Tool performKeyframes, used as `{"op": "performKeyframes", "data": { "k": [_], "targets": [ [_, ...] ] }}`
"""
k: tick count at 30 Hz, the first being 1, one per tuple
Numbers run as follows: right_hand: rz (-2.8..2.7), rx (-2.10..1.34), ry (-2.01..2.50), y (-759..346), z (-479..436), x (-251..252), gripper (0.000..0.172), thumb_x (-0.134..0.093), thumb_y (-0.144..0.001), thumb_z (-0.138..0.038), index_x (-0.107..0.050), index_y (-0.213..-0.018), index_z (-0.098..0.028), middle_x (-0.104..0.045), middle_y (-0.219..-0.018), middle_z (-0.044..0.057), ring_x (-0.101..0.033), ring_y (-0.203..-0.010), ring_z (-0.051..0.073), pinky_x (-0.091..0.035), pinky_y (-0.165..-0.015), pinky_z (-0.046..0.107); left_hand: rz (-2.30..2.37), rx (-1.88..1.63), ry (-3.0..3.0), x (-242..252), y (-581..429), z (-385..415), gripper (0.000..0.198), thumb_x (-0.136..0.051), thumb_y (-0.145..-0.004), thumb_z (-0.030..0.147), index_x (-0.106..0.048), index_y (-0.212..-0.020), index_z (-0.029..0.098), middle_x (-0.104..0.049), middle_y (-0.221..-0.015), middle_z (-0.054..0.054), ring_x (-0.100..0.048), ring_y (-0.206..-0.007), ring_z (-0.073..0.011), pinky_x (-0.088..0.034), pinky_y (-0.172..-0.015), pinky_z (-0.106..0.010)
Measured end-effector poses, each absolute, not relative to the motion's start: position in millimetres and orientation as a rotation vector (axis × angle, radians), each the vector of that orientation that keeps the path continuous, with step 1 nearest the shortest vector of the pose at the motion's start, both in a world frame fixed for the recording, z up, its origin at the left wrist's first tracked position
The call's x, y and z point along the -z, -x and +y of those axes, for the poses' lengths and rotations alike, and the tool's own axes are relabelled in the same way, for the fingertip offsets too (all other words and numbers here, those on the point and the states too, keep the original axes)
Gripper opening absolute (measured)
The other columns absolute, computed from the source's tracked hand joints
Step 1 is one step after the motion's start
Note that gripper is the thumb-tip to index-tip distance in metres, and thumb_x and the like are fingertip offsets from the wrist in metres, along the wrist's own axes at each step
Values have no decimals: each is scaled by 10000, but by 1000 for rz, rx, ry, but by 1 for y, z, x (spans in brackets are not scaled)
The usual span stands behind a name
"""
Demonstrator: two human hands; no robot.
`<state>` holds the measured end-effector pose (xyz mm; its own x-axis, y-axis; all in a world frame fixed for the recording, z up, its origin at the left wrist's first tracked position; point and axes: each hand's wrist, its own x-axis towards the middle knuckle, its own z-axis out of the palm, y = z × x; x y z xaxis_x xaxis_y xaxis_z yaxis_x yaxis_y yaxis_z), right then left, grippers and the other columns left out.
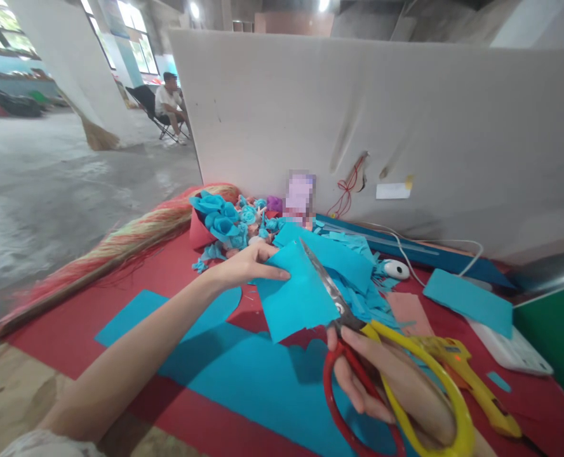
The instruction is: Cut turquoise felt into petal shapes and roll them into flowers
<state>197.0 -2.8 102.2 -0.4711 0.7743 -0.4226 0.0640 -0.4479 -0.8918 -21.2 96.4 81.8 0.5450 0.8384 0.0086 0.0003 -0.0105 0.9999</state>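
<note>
A piece of blue paper (294, 298) is pinched between the thumb and fingers of the left hand (256, 263), held above the red surface (194, 419). The scissors (351, 318) are gripped by the right hand (413, 384) at the handles, with a blade laid across the paper. A larger blue sheet (244, 374) is spread below; a yellow glue gun (475, 377) is seen at right.

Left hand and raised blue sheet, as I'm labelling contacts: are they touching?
Touching: the head view shows the left hand with its thumb lying on the raised blue sheet.
</note>
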Motion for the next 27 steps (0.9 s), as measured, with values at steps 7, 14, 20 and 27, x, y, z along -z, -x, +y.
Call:
{"op": "performKeyframes", "data": {
  "k": [7,14,20,27],
  "targets": [
    [-1289,-2039,1146,-198,-5,-103,363,-456,-757,-507,-481,-774,-145,-538,-468,-14,-340,-308,32,-241,-332,164,668,-721,-1489,-84,24,97,151,-700,-616,266,-676,-656,122,-652,-686,-35,-574,-607,-135,-485,-580,-232],
    [-1302,-2058,1120,-196,-6,-101,348,-437,-766,-460,-520,-775,-122,-556,-512,12,-366,-341,42,-272,-373,185,638,-656,-1526,-87,22,93,114,-688,-624,223,-681,-644,111,-651,-662,-43,-574,-611,-145,-484,-606,-243],
    [-1267,-2029,1207,-193,-2,-100,416,-443,-756,-544,-499,-748,-132,-538,-449,-10,-340,-292,31,-243,-331,166,614,-650,-1553,-87,21,94,73,-674,-642,189,-674,-645,116,-642,-673,-27,-554,-616,-125,-473,-600,-215],
    [-1222,-1941,1348,-190,-1,-100,438,-489,-714,-590,-497,-741,-152,-487,-356,-45,-278,-231,21,-169,-285,151,669,-673,-1588,-82,21,97,111,-684,-624,207,-642,-595,108,-620,-620,-16,-533,-577,-115,-459,-573,-214]
  ]
}}
